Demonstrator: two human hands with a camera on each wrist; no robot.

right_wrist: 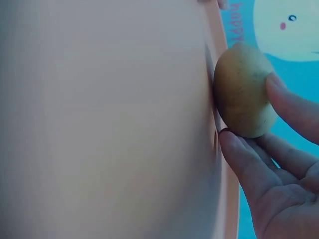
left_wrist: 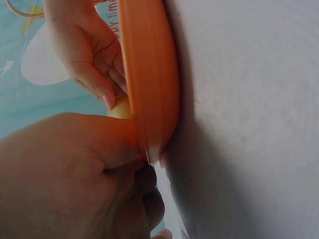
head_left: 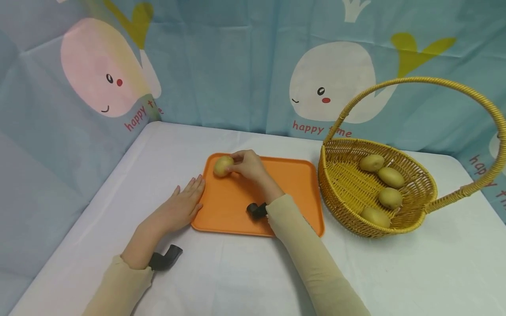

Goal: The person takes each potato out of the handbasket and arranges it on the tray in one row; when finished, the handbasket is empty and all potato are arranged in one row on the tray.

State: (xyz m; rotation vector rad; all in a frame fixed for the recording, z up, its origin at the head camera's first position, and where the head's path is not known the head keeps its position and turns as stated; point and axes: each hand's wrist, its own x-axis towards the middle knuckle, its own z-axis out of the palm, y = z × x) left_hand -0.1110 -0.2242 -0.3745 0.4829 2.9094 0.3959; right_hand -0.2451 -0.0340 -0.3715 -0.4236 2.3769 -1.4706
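Note:
My right hand pinches a potato between thumb and fingers at the far left corner of an orange tray. In the right wrist view the thumb presses one side of the potato, and fingertips support its lower end close to the tray surface. My left hand rests palm down at the tray's left edge, its fingers extended and touching the rim. From the left wrist, the thumb lies against the tray's side, and the potato is mostly hidden behind the rim.
A yellow wicker basket with a tall arched handle stands right of the tray. Several potatoes lie inside it. Dark wrist-worn devices show by both sleeves. A blue printed curtain hangs behind the white-covered table.

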